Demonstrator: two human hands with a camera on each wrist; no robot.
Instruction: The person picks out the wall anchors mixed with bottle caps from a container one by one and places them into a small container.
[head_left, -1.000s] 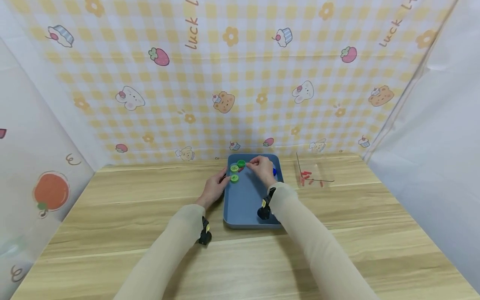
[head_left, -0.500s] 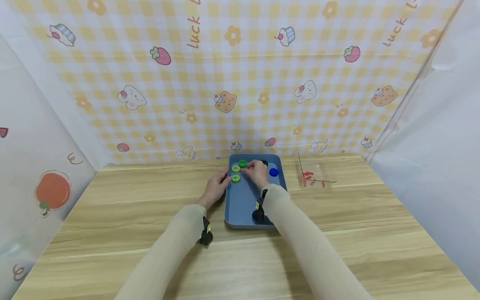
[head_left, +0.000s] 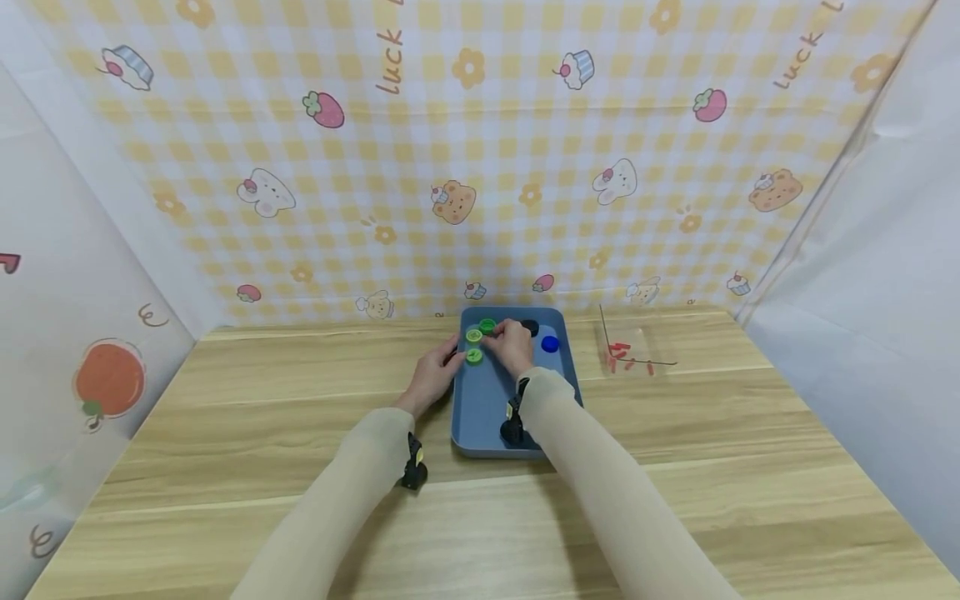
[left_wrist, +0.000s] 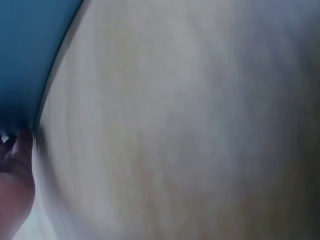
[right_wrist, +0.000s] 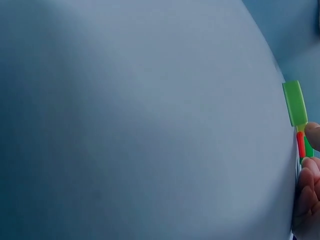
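My left hand holds the left rim of a blue-grey tray, thumb over the edge. In the left wrist view, part of that hand shows against the tray's side. Over the tray's far left part, my right hand reaches down with thumb and fingertips close together. The right wrist view shows its fingertips about a small red stick. Beside it are a light green bottle cap, a yellow-green cap and a darker green cap.
A blue cap and a black round cap, partly behind my right hand, lie in the tray's far right. Right of the tray stands a clear box with several red sticks. A checked cloth hangs behind the wooden table.
My right hand has moved left and slightly nearer, onto the red stick among the green caps, uncovering the blue cap and black cap. My left hand stays at the tray's rim.
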